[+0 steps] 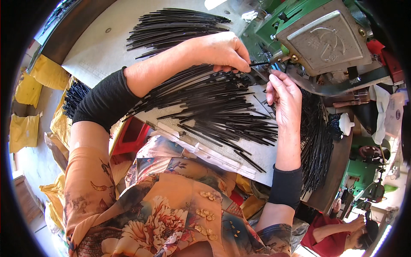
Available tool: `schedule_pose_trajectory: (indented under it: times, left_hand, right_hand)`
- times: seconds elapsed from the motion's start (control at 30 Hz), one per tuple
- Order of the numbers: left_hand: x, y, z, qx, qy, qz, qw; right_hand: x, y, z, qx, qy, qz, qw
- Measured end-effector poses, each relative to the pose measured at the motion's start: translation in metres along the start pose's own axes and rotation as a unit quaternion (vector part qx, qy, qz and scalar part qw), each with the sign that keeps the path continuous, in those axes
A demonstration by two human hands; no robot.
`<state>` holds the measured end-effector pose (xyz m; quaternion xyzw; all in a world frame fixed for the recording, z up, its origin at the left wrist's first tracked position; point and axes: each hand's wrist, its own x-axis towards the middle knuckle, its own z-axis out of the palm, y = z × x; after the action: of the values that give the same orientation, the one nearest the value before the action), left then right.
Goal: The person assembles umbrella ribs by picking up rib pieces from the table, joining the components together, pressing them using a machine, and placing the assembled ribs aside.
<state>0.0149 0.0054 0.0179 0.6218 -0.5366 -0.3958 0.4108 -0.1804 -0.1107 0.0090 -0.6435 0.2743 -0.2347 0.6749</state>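
My left hand [229,49] reaches across the table from the left, its thumb and fingers pinched on a thin black rod [259,64]. The rod's far end meets the working point of a green machine [267,36]. Close by on the right, my right hand [284,96] is raised with thumb and fingers pressed together, just below the machine's working point. What sits between these fingers is too small to make out. Beneath both hands lies a loose heap of thin black rods [214,107], spread over the pale tabletop [96,43].
A neater bundle of black rods [171,30] lies at the far side. More dark rods [317,145] hang along the right edge. Yellow sacks [25,132] stand at the left, with a red container [130,137] under the table. Another person [334,235] sits at lower right near a second green machine [359,171].
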Motion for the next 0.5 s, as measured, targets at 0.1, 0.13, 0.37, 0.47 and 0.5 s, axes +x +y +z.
schedule_pose_trajectory:
  times: [0.1, 0.13, 0.37, 0.47, 0.5]
  left_hand:
    - [-0.005, 0.004, 0.004, -0.016, 0.003, -0.014, 1.000]
    - [-0.007, 0.005, 0.007, -0.037, 0.006, -0.009, 0.999]
    - [-0.018, 0.011, 0.037, -0.088, -0.066, 0.026, 0.994]
    - [-0.023, 0.009, 0.033, -0.049, -0.062, 0.022, 0.997]
    - [-0.022, 0.011, 0.030, -0.028, -0.070, 0.029, 0.997]
  right_hand:
    - [0.000, 0.008, -0.008, 0.098, 0.044, -0.035, 0.994]
    - [0.001, 0.009, -0.011, 0.153, 0.064, -0.035, 0.985]
    - [-0.007, 0.020, -0.027, 0.261, 0.054, -0.019, 0.964]
    - [-0.010, 0.015, -0.014, 0.196, 0.064, -0.008, 0.978]
    - [-0.010, 0.016, -0.016, 0.197, 0.067, -0.007, 0.978]
